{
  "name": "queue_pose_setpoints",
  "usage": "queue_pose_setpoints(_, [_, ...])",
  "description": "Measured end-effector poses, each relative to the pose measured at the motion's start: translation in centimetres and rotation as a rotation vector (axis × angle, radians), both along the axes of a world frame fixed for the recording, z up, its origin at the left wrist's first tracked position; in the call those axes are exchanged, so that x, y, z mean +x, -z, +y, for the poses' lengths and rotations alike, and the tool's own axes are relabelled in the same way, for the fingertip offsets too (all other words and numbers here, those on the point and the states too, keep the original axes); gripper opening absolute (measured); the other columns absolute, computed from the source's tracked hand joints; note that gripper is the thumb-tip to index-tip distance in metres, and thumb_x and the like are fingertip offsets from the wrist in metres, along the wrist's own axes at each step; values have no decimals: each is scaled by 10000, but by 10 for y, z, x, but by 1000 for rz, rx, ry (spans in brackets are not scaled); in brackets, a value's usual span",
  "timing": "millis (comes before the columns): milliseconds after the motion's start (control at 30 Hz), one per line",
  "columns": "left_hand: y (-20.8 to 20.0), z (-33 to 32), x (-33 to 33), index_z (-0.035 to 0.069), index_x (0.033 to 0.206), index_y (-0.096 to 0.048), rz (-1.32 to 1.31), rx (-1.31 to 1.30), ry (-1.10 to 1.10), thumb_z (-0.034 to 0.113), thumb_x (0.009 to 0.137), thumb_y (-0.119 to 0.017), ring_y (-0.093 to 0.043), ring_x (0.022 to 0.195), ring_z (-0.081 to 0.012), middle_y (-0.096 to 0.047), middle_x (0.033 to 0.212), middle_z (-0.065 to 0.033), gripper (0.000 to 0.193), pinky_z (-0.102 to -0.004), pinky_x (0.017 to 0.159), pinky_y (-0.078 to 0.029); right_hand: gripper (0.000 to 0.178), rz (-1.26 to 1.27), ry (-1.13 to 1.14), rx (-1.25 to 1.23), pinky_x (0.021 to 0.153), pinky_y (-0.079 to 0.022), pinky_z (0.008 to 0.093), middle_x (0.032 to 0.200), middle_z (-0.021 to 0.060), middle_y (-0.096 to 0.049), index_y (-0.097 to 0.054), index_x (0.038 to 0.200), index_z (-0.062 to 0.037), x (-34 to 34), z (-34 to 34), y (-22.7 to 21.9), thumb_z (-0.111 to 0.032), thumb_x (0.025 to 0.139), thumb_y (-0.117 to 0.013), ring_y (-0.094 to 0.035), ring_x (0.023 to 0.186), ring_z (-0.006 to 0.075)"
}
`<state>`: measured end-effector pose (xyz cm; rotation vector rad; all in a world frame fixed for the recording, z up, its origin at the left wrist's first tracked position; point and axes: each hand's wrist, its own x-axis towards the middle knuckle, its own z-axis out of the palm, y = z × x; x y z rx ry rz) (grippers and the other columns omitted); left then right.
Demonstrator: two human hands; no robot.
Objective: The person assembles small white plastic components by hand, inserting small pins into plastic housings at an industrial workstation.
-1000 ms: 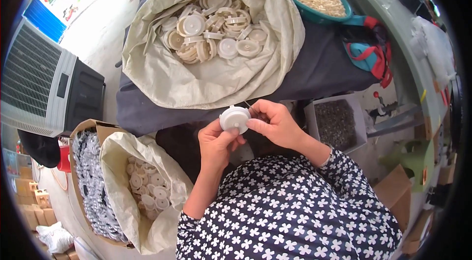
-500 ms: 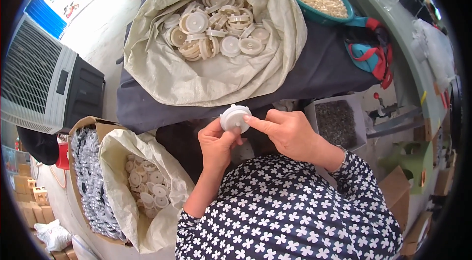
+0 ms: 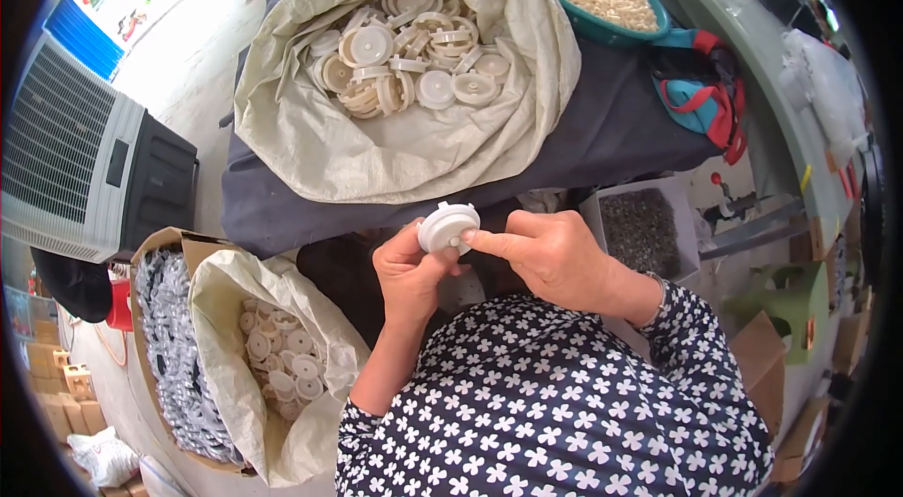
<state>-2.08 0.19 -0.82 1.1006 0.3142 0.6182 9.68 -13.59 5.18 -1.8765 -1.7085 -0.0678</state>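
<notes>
My left hand (image 3: 404,273) is closed on the edge of a round white plastic cap (image 3: 444,222) with small tabs on its rim, thumb in front and fingers behind. With its index finger stretched out, my right hand (image 3: 555,257) touches the lower part of the cap's face, where a small pale nub shows by the fingertip. Its other fingers are curled in, and whatever they may hold is hidden. Beyond my hands, a large cream woven sack (image 3: 320,154) lies rolled open on a dark cloth-covered table (image 3: 621,116), holding many similar caps (image 3: 372,46).
A teal bowl (image 3: 560,3) of small pale pieces stands at the far right, beside a red and blue bag (image 3: 696,102). Lower left are another sack (image 3: 221,347) of discs and a carton (image 3: 169,234) of grey plastic-wrapped parts. A grey box (image 3: 691,243) sits to the right.
Both hands and the cap have shifted very slightly left and down. The right fingertip has moved lower on the cap's face, and a small nub now shows beside it.
</notes>
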Motion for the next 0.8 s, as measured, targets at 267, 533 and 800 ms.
queue_pose_setpoints(267, [-10,1,0,-55,852,-625,24,189,-52,-72,731,-573,-546,598,-70,-573,759,-24,132,-193,496,-502,318,-120,-56,-88,459,-441,311,624,32,-464,-595,1019,-134,5,3,-14,-113,702,-603,-539,533,189])
queue_pose_setpoints(533, [-21,-2,-2,-67,800,-600,91,482,-243,-77,734,-573,-550,545,-76,-574,733,-35,71,-208,460,-505,307,-126,-15,-18,470,-452,310,654,56,-485,-532,1019,-65,-8,19,0,-73,714,-567,-548,553,215])
queue_pose_setpoints(800, [-10,-3,0,-44,931,-617,3,-235,-104,-22,745,-528,-543,481,-113,-610,673,-65,207,-205,421,-405,359,343,-64,307,488,-460,290,687,82,-538,-535,1091,-42,-16,37,46,56,746,-509,-566,569,191])
